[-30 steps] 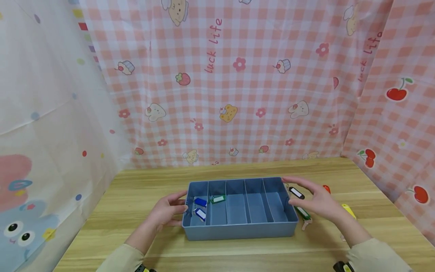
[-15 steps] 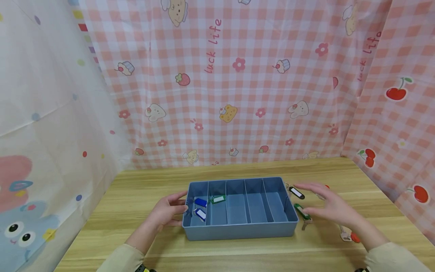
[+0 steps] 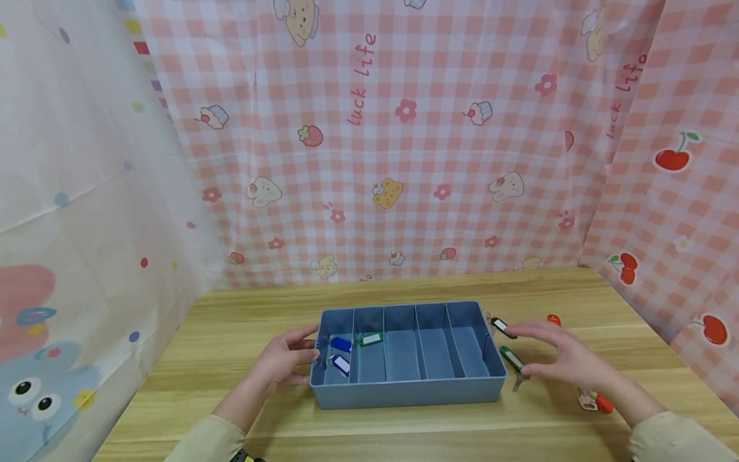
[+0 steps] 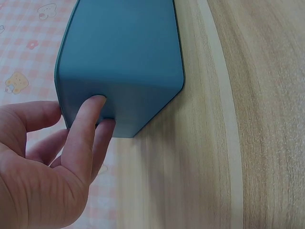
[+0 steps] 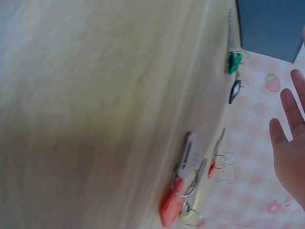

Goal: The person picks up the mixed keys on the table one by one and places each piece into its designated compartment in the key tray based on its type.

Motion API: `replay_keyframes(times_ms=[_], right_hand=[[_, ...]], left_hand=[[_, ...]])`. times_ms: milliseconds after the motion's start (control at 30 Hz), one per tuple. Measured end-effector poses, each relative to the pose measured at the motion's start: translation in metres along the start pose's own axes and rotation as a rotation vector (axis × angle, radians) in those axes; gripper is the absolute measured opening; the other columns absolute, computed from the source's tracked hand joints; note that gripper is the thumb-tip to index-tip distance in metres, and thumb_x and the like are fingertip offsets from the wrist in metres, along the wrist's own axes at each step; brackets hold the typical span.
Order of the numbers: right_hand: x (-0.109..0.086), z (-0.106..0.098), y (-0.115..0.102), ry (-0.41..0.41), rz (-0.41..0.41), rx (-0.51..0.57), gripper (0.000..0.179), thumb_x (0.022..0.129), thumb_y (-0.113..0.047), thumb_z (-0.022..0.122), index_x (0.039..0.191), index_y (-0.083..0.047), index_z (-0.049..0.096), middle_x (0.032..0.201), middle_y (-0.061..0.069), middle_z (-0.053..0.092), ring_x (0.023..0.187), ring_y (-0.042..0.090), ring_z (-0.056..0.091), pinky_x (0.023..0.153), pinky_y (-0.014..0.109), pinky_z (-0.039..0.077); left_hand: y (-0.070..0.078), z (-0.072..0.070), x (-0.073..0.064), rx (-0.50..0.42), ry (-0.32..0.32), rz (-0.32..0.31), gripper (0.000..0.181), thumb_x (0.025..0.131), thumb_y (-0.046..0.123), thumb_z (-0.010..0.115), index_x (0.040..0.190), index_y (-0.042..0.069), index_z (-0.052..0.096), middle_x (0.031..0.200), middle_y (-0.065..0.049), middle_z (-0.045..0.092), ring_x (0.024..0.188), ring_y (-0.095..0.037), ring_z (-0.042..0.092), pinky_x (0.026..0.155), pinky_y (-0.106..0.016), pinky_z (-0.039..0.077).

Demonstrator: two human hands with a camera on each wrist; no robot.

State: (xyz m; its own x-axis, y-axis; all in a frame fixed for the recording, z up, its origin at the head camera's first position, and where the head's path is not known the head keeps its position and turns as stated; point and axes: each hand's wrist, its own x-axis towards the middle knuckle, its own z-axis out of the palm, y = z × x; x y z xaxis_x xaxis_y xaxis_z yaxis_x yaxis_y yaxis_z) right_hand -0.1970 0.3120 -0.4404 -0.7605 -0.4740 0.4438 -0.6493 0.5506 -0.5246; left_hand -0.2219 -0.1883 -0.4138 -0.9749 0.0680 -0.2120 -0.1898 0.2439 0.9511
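A blue-grey divided box (image 3: 407, 391) stands on the wooden table, with blue key tags (image 3: 341, 344) in its leftmost compartment and a green key tag (image 3: 371, 339) in the one beside it. My left hand (image 3: 283, 359) holds the box's left end. In the left wrist view, its fingers press the outer wall and the thumb tip meets the rim. My right hand (image 3: 571, 360), fingers apart, hovers over keys off the box's right end. Its index fingertip overlaps a black key tag (image 3: 501, 327); its thumb tip is by a green-tagged key (image 3: 512, 359).
A key with a red tag (image 3: 603, 403) lies near my right forearm. Another red tag (image 3: 553, 319) is farther back. A yellow-tagged key (image 5: 190, 205) shows in the right wrist view, hidden by my arm from the head. Checkered cloth (image 3: 404, 160) hangs behind the table.
My right hand has let go of the box's right end, moved right, then lowered toward the black and green key tags. The left hand and the box stay in place.
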Motion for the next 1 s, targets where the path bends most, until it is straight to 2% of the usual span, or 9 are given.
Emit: replay_keyframes(times_ms=[67,133,267,333,367,467,567,700,1000], right_hand=[[-0.002,0.001,0.002,-0.011,0.008,0.002,0.063,0.075,-0.012,0.087,0.133,-0.01,0.062,0.131,0.007,0.061,0.125,-0.004,0.042,0.097,0.012,0.036],[-0.003,0.002,0.004,-0.023,0.032,-0.002,0.062,0.075,-0.016,0.087,0.132,-0.013,0.062,0.131,0.006,0.061,0.126,-0.002,0.042,0.1,0.026,0.042],[-0.006,0.004,0.007,-0.053,0.09,0.006,0.059,0.076,-0.023,0.086,0.131,-0.017,0.064,0.131,0.011,0.06,0.13,0.025,0.044,0.096,0.064,0.041],[-0.006,0.005,0.009,-0.062,0.106,0.018,0.059,0.076,-0.025,0.086,0.13,-0.018,0.064,0.129,0.013,0.06,0.128,0.039,0.043,0.091,0.074,0.037],[-0.007,0.005,0.009,-0.063,0.107,0.016,0.058,0.076,-0.025,0.086,0.13,-0.018,0.065,0.129,0.013,0.061,0.126,0.042,0.043,0.091,0.074,0.037],[-0.008,0.006,0.012,-0.063,0.093,-0.015,0.057,0.076,-0.026,0.086,0.128,-0.017,0.066,0.126,0.008,0.063,0.131,0.024,0.043,0.094,0.066,0.041],[-0.009,0.007,0.014,-0.064,0.073,-0.039,0.056,0.076,-0.026,0.085,0.127,-0.015,0.066,0.123,0.002,0.065,0.127,0.003,0.042,0.1,0.04,0.044],[-0.009,0.007,0.017,-0.08,0.088,-0.032,0.055,0.078,-0.028,0.084,0.127,-0.011,0.066,0.121,-0.001,0.066,0.124,0.007,0.047,0.098,0.014,0.033],[-0.009,0.006,0.025,-0.117,0.089,0.005,0.05,0.08,-0.028,0.083,0.123,-0.006,0.067,0.117,0.002,0.067,0.111,0.004,0.053,0.091,0.017,0.044]], left_hand=[[0.0,0.0,0.0,0.006,0.002,-0.002,0.058,0.09,-0.005,0.064,0.145,0.005,0.049,0.131,-0.029,0.055,0.098,-0.032,0.065,0.066,-0.051,0.059],[0.0,0.0,0.0,0.01,0.004,-0.003,0.058,0.09,-0.005,0.064,0.145,0.005,0.049,0.131,-0.029,0.055,0.098,-0.032,0.065,0.067,-0.051,0.059],[0.0,0.0,0.0,0.008,0.006,0.0,0.058,0.09,-0.006,0.064,0.145,0.005,0.05,0.13,-0.029,0.056,0.098,-0.033,0.065,0.067,-0.051,0.059],[0.0,0.0,0.0,0.008,0.004,0.001,0.058,0.09,-0.006,0.064,0.145,0.005,0.05,0.13,-0.029,0.056,0.098,-0.034,0.065,0.067,-0.051,0.059],[-0.001,0.0,0.0,0.009,0.005,0.001,0.058,0.09,-0.006,0.064,0.145,0.005,0.05,0.13,-0.029,0.056,0.098,-0.034,0.065,0.067,-0.051,0.059],[-0.001,0.0,0.001,0.009,0.004,0.0,0.058,0.09,-0.006,0.064,0.145,0.005,0.05,0.13,-0.029,0.056,0.099,-0.035,0.065,0.067,-0.052,0.059],[-0.001,0.0,0.001,0.006,0.006,0.003,0.057,0.09,-0.006,0.064,0.145,0.005,0.05,0.13,-0.029,0.056,0.099,-0.035,0.065,0.066,-0.052,0.059],[-0.001,0.0,0.0,0.002,0.006,0.006,0.057,0.09,-0.006,0.065,0.144,0.005,0.051,0.13,-0.03,0.056,0.099,-0.035,0.065,0.066,-0.052,0.059],[-0.001,0.0,0.001,0.02,0.011,0.001,0.057,0.09,-0.005,0.065,0.144,0.005,0.051,0.131,-0.029,0.056,0.101,-0.036,0.065,0.066,-0.051,0.059]])
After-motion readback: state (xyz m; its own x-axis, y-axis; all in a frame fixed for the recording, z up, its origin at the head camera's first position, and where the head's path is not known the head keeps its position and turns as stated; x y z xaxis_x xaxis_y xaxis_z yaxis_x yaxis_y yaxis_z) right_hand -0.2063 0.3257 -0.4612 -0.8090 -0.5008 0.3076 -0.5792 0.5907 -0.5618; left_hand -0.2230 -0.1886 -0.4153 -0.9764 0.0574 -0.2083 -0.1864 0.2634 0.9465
